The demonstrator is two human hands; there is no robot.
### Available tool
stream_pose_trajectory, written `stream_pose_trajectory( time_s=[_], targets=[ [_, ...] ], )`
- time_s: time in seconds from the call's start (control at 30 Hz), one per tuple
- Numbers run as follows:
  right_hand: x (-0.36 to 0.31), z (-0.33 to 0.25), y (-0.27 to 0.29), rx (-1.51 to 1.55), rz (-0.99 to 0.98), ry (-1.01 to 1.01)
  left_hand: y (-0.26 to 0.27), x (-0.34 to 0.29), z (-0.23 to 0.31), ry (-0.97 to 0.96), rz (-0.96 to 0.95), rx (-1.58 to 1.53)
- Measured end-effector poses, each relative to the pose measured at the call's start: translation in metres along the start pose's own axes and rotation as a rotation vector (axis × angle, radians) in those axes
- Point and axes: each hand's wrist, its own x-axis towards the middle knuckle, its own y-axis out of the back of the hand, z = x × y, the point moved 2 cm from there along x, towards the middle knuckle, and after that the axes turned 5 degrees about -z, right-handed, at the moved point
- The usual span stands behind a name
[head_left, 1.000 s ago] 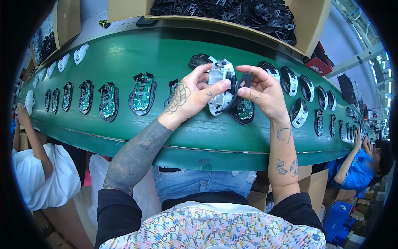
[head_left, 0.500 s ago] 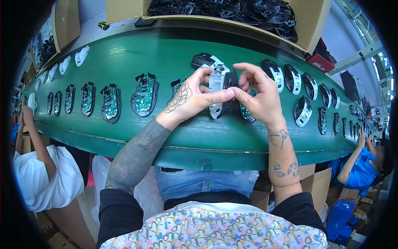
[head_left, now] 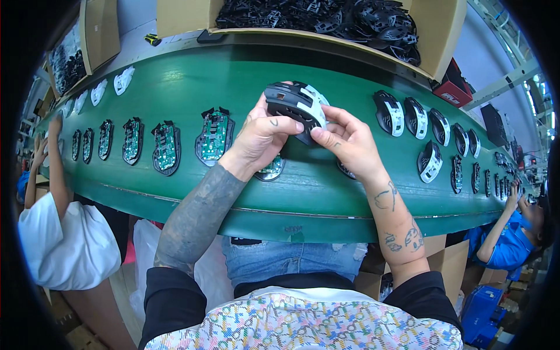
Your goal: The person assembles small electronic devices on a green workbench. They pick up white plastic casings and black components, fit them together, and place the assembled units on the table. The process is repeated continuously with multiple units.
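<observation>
Over the green belt, a black-and-white computer mouse shell (head_left: pixel 291 100) is held up between both hands, tilted. My left hand (head_left: pixel 260 133) is closed round its black side, thumb pressed on the near face. My right hand (head_left: pixel 354 142) pinches the white edge at its right with thumb and fingers. Partly hidden under the left hand lies a mouse base with a green circuit board (head_left: pixel 269 169). Another base (head_left: pixel 345 170) shows only a dark edge beside the right wrist. A larger board-fitted base (head_left: pixel 214 139) lies left of my left hand.
More board-fitted bases (head_left: pixel 167 147) line the green belt (head_left: pixel 315 198). Several black-and-white shells (head_left: pixel 389 114) lie at right, white pieces (head_left: pixel 123 80) at far left. A cardboard box (head_left: pixel 434 41) of black parts stands behind. Co-workers sit at both sides, one in a white sleeve (head_left: pixel 73 245), one in blue (head_left: pixel 500 236).
The white and black pieces, seen edge-on between my hands before, have given way to a shell with its outer side showing. The shell lying behind my hands no longer shows on the belt.
</observation>
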Motion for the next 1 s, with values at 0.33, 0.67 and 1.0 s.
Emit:
stream_pose_trajectory(
  time_s=[0.33,0.67,1.0],
  targets=[
    [-0.001,-0.004,-0.001,0.058,-0.022,0.018,-0.005,-0.001,0.004,-0.063,0.05,0.263],
    [0.0,0.0,0.005,0.067,0.014,-0.053,0.004,0.003,0.006,-0.018,0.118,0.242],
    [-0.002,-0.003,0.007,0.088,-0.029,0.068,0.012,0.011,0.02,0.009,0.177,0.186]
  ],
)
